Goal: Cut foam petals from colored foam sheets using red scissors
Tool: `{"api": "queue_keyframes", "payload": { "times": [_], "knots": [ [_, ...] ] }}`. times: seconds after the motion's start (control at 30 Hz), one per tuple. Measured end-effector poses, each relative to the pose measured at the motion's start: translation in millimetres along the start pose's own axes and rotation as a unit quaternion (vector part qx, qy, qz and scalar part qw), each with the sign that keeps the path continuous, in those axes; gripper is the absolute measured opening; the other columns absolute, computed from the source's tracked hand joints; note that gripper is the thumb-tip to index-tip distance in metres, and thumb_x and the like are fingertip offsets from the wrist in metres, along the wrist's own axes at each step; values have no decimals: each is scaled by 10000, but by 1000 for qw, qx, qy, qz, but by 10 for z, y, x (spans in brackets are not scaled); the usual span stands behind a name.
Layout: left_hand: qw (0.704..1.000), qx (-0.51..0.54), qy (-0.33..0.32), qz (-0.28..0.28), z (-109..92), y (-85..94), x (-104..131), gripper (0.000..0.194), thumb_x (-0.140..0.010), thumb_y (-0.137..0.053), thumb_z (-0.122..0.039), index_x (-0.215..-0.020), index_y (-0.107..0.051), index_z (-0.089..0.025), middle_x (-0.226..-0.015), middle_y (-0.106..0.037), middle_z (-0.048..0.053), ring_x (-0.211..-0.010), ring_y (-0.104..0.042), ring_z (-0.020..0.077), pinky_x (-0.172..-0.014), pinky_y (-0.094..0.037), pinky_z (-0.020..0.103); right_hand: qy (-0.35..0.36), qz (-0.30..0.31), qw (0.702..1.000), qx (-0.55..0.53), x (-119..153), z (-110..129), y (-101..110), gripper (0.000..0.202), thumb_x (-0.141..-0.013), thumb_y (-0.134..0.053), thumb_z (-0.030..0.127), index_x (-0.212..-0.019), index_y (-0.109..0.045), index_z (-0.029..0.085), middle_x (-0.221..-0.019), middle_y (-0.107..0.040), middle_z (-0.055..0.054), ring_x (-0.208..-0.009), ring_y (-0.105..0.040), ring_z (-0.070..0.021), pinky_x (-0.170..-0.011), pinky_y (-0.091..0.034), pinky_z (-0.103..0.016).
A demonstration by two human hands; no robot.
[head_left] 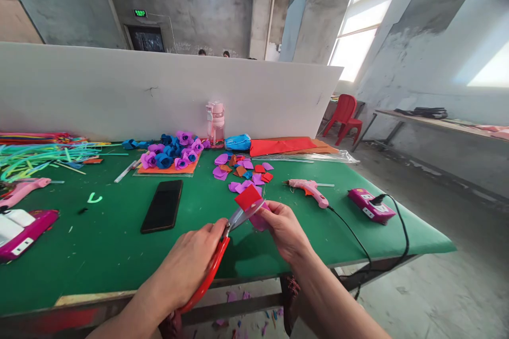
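My left hand [186, 262] is closed around red-handled scissors [213, 270], their blades parted and pointing up to the right. Between the blades sits a piece of red and purple paper [248, 197]; I cannot tell how many layers it has. The fingertips of my right hand [286, 228] pinch that paper at its right side. Just beyond lie loose purple, red, brown and blue paper petals [243, 169]. To the right of them rests a pink glue gun [310, 189] with its cord trailing off the table's front edge.
Purple and blue paper flowers [175, 149] lie on orange paper, behind a black phone [162, 206]. A pink bottle [216, 122] stands by the white partition [159, 90]. A magenta power strip [371, 205] is at right, another [27, 233] at left. Coloured strips [43, 153] fill the far left.
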State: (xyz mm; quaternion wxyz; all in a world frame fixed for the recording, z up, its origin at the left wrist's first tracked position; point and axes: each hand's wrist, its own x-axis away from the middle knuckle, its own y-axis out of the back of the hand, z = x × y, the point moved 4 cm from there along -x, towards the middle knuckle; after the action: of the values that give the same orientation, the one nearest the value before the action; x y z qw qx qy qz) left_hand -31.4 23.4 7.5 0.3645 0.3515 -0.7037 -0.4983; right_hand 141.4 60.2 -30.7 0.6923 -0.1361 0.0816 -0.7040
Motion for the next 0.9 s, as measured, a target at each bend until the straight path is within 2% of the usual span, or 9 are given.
{"api": "queue_keyframes", "payload": {
  "times": [0.4,0.6,0.73,0.9],
  "knots": [
    [1000,3,-7,-14,39,-38,2,333,-847,-326,-87,-1138,-394,-233,-931,-622,49,-715,-633,195,-582,-388,266,5,23,1000,-11,23,2,-18,302,-617,-753,416,-624,-663,128,-533,-503,13,-509,-327,-83,-509,-239,-245],
    [1000,8,-7,-14,24,-35,3,330,-848,-336,-87,-1136,-400,-236,-907,-622,40,-659,-614,180,-539,-354,254,10,24,1000,-6,13,-16,-2,270,-665,-727,381,-636,-658,121,-546,-500,13,-515,-319,-76,-513,-227,-239],
    [1000,5,-2,-11,27,-31,2,336,-859,-327,-90,-1156,-394,-233,-910,-621,44,-654,-608,175,-539,-356,251,7,21,1000,-7,27,-9,-6,266,-650,-737,378,-633,-657,125,-535,-488,22,-510,-311,-73,-511,-224,-239],
    [1000,21,3,-5,43,-39,7,358,-852,-340,-89,-1179,-380,-229,-968,-620,64,-759,-633,190,-617,-413,257,7,10,1000,-12,26,6,-7,290,-617,-754,405,-625,-658,131,-537,-506,14,-510,-337,-84,-507,-231,-244]
  ]
}}
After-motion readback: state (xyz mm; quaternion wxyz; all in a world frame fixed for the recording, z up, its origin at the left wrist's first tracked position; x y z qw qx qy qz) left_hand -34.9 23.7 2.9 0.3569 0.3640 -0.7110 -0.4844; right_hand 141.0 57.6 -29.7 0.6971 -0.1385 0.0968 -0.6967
